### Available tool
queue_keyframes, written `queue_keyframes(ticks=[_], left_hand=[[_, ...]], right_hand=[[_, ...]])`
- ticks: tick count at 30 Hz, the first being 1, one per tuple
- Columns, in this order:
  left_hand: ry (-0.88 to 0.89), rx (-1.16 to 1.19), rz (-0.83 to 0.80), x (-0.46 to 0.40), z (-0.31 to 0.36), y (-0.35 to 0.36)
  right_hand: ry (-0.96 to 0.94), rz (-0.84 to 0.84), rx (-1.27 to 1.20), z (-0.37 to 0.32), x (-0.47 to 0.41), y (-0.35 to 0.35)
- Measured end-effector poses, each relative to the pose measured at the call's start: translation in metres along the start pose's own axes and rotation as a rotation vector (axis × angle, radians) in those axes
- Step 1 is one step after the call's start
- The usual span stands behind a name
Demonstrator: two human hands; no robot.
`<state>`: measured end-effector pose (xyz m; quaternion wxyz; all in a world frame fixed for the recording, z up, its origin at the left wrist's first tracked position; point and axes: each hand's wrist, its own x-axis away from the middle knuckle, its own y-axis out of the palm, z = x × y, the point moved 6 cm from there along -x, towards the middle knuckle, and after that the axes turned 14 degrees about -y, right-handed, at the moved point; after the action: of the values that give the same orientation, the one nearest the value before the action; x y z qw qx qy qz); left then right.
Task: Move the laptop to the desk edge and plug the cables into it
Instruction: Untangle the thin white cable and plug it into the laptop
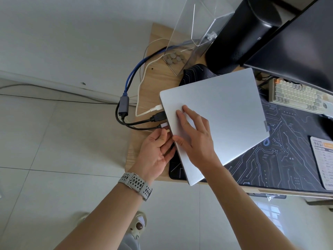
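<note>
The closed silver laptop (214, 121) lies skewed at the left end of the desk (142, 141), so the move looks done. On the laptop's left edge, 3 plugs appear seated: a white plug (158, 107), a black plug (158, 117) just nearer, then a silver-tipped plug (163, 125). The left hand (155, 152) pinches a 4th small plug (166, 131) at that edge, apparently not yet in. The right hand (194, 139) presses flat, fingers spread, on the lid.

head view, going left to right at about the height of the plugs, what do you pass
grey adapter → white plug → left hand → right hand → laptop → keyboard
</note>
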<state>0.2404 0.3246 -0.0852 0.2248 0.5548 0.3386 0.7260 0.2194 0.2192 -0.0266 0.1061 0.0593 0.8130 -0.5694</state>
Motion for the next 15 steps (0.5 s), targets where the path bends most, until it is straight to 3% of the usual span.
queue_keyframes(ticks=[15], left_hand=[[-0.048, -0.088, 0.159, 0.015, 0.009, -0.001]], right_hand=[[-0.005, -0.032, 0.031, -0.003, 0.001, -0.004]])
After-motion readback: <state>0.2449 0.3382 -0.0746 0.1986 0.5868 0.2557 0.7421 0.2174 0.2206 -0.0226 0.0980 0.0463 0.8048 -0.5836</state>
